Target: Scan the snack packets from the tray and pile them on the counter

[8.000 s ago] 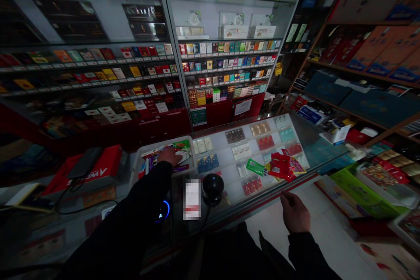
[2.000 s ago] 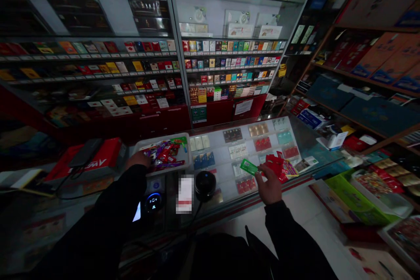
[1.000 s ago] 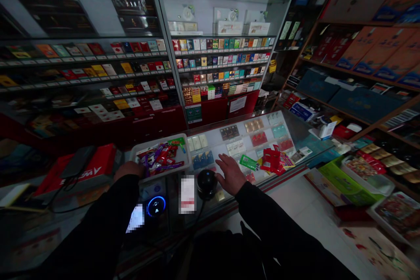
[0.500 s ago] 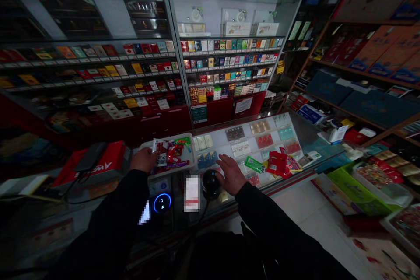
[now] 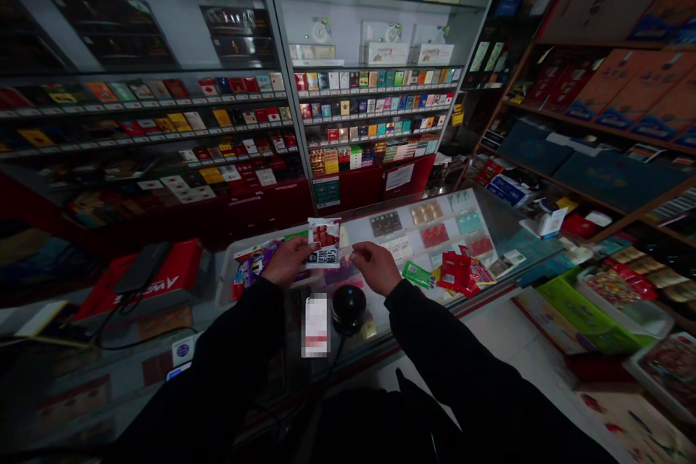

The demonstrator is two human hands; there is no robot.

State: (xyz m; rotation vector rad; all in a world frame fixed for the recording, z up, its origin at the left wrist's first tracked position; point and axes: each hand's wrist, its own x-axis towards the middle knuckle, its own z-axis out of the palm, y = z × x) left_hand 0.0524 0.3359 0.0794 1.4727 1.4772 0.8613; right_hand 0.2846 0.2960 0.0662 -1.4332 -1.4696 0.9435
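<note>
a small white packet (image 5: 325, 241), printed with brown-red chunks and bold dark lettering, stands upright in the grip of the left hand (image 5: 286, 261), above the right end of a white tray (image 5: 222, 279). the right hand (image 5: 378, 267) is just beside it, fingers curled in; whether its fingertips meet, i cannot tell. purple and red wrappers (image 5: 253, 264) crowd the tray, a black round device (image 5: 349, 304) sits below the hands, and a green packet (image 5: 418, 275) lies by red packets (image 5: 455, 272). the left hand and packet hide part of the tray, and a white slip (image 5: 316, 325) is pixelated
</note>
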